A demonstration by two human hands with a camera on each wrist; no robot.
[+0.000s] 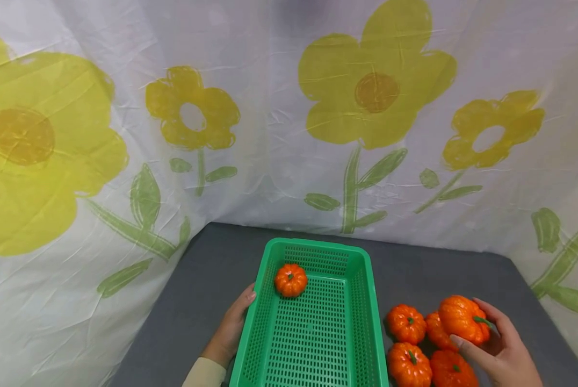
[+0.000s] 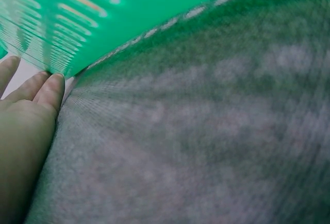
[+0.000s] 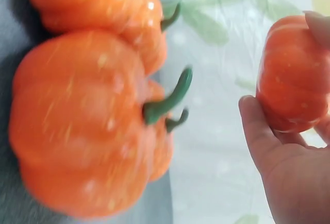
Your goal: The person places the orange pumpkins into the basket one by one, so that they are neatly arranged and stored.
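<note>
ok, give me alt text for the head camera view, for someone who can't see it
A person's right hand holds up a small orange pumpkin over four more pumpkins on a grey table, while the left hand rests against the side of a green plastic basket. One pumpkin sits in the basket's far left corner. A white cloth with yellow flowers hangs behind.

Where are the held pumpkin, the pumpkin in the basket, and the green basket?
held pumpkin (image 1: 460,318), head view, on its ribbed orange side.
pumpkin in the basket (image 1: 290,279), head view, on its top near the stem.
green basket (image 1: 318,246), head view, on its far rim.
</note>
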